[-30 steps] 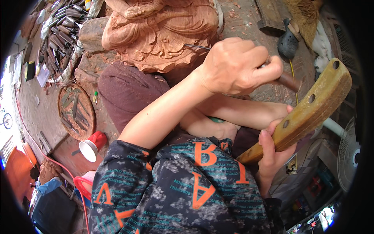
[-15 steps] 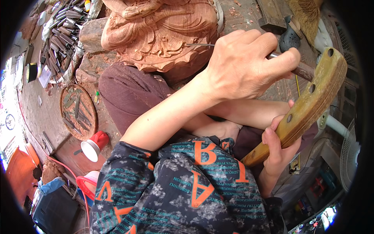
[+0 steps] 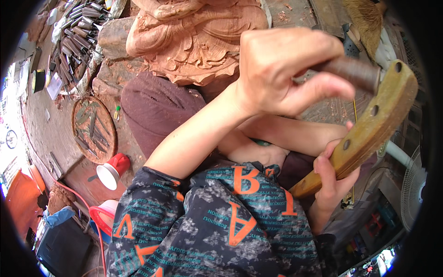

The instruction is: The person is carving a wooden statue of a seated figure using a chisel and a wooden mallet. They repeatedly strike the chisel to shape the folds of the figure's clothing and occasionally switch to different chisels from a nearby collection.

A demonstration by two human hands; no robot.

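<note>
Carved figure, reddish-brown wood: qty 1. Loc. top ctr., just past the knee in maroon trousers; upper part out of frame.

Chisel, dark brown cylindrical handle: qty 1, handle blurred. Blade hidden behind hand, so contact w/ carving can't be told.

Mallet, yellow-brown curved wooden bar: qty 1, w/ 3 dark round plugs clearly showing. Upper end at handle butt; touching or just apart, can't tell.

Hands: qty 2. L hand: fingers curled round chisel handle, thumb stretched out below. R hand: fingers & thumb wrapped round mallet's lower part.

Step in hand (judged): tapping chisel w/ mallet to cut detail in lower part of carving. Next move prob. calls for steady L grip, edge kept on line, & a short, square tap on the butt; a glancing hit could skid the edge.

Surroundings: round brown wicker tray, qty 1, holding several flat dark blades, overlapping, no exact ct. Heap of dark-handled carving tools, approx. dozens, uncountable. Red-&-white flared cup-like item, qty 1. Black perforated clog, qty 1 seen, partly hidden. White round-caged fan, qty 1, far R.
</note>
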